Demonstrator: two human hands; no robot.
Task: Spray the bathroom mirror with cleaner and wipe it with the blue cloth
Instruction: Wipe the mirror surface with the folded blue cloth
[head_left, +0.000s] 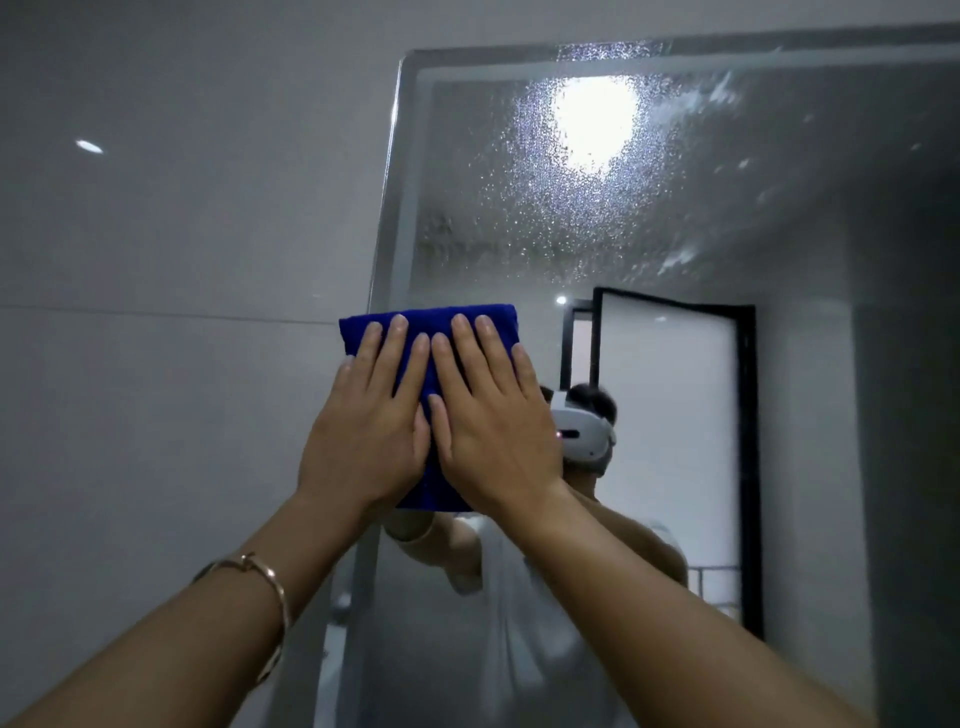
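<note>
1. Two hands are raised side by side, the left hand (363, 431) and the right hand (493, 431), both laid flat with fingers straight and slightly spread. Neither curls round anything.
2. The blue cloth (431, 318), folded into a rectangle, lies under both palms and is pressed against the mirror (675, 234). Its top band shows above the fingertips, a strip shows between the two hands, and its lower edge shows below the wrists.
3. The cloth sits at the left side of the glass, and its left corner overlaps the mirror's left edge (towards the grey wall tile (156, 260)).
4. Fine spray droplets (571, 208) cover the upper glass above the cloth, densest around a reflected ceiling light, with a few white streaks further right.
5. The left wrist carries a thin metal bracelet (270, 577).
6. The reflection shows the person with a white headset (582, 436) and a black-framed door (670, 415) behind.
</note>
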